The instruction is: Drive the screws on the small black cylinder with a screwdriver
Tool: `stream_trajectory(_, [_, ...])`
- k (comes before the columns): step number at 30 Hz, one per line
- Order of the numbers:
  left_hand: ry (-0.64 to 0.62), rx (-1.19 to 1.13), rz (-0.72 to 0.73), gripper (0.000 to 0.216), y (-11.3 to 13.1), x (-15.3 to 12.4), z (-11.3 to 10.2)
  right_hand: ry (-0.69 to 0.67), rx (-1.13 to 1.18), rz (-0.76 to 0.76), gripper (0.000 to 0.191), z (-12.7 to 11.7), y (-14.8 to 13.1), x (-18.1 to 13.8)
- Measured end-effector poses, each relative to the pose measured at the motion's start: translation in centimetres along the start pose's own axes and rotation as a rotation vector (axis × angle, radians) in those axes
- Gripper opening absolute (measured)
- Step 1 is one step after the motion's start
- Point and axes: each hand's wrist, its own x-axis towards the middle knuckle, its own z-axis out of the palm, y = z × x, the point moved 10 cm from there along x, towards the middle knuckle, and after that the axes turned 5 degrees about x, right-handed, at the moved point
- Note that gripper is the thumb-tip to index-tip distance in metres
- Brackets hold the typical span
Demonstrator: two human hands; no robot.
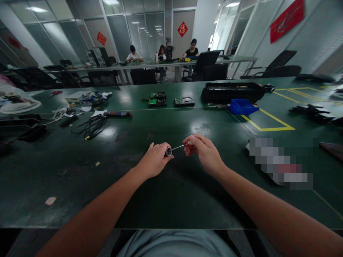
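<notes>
My left hand is closed around a small dark cylindrical part, whose round, pale-rimmed end faces right. Between the fingers of my right hand is a thin screwdriver. Its metal shaft points left, with the tip at or just in front of the cylinder's round end; whether it touches is too small to tell. Most of the screwdriver's handle is hidden by my fingers. Both hands are held over the green table, near its front edge.
Circuit-board drives and another drive lie beyond my hands. A blue bin stands by a long black housing at right. Black cables and a cylindrical tool lie left. Several people sit at a far table.
</notes>
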Motion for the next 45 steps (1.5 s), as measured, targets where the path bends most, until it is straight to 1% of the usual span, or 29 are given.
stream_trajectory(6, [0.007, -0.025, -0.029, 0.013, -0.2, -0.1, -0.4, 0.059, 0.059, -0.007, 0.01, -0.5, 0.2, 0.0])
stream_trajectory(9, [0.021, -0.03, -0.031, 0.013, -0.4, -0.1, -0.4, 0.055, -0.028, -0.009, 0.007, -0.5, 0.0, -0.1])
stream_trajectory(11, [0.021, -0.027, -0.021, 0.015, -0.5, 0.0, -0.2, 0.036, -0.131, -0.029, 0.012, -0.2, -0.3, -0.1])
stream_trajectory(13, [0.016, -0.021, -0.012, 0.015, -0.6, 0.0, 0.0, 0.015, -0.186, -0.064, 0.018, 0.0, -0.8, -0.2])
stream_trajectory(15, [0.012, -0.019, -0.015, 0.014, -0.6, 0.1, 0.1, 0.015, -0.156, -0.091, 0.016, 0.1, -1.0, -0.3])
stream_trajectory(18, [0.007, -0.033, -0.031, 0.013, -0.4, 0.1, -0.1, 0.029, -0.049, -0.086, 0.01, -0.1, -0.9, -0.2])
stream_trajectory(22, [0.005, -0.027, -0.032, 0.013, -0.1, 0.0, -0.4, 0.019, 0.051, -0.049, 0.018, -0.1, -0.3, 0.1])
stream_trajectory(25, [-0.005, 0.003, -0.013, 0.014, 0.2, -0.2, -0.3, 0.028, 0.069, -0.037, 0.022, -0.3, 0.1, 0.3])
stream_trajectory(30, [0.01, 0.01, 0.004, 0.014, 0.5, -0.3, -0.5, 0.063, 0.099, 0.044, 0.02, -0.8, 0.9, 0.5])
stream_trajectory(32, [0.039, -0.014, 0.03, 0.014, 1.0, -0.3, -1.0, 0.075, 0.176, 0.109, 0.019, -0.9, 1.4, 0.6])
stream_trajectory(34, [0.078, -0.003, 0.12, 0.015, 2.1, -0.3, -1.7, 0.05, 0.294, 0.207, 0.019, -0.5, 2.0, 0.7])
stream_trajectory(36, [0.1, 0.076, 0.187, 0.015, 2.9, -0.2, -2.1, 0.027, 0.401, 0.277, 0.021, -0.1, 2.4, 0.7])
stream_trajectory(37, [0.093, 0.13, 0.182, 0.014, 2.8, -0.1, -2.0, 0.036, 0.425, 0.282, 0.022, -0.2, 2.3, 0.7])
stream_trajectory(39, [0.048, 0.207, 0.119, 0.012, 1.9, 0.2, -1.6, 0.096, 0.405, 0.235, 0.023, -1.0, 1.9, 0.8])
stream_trajectory(42, [0.011, 0.194, 0.075, 0.012, 1.0, 0.2, -1.2, 0.175, 0.306, 0.148, 0.024, -2.1, 1.2, 0.9])
stream_trajectory(45, [0.015, 0.136, 0.039, 0.012, 0.7, 0.1, -1.4, 0.173, 0.236, 0.09, 0.023, -2.1, 0.8, 0.8])
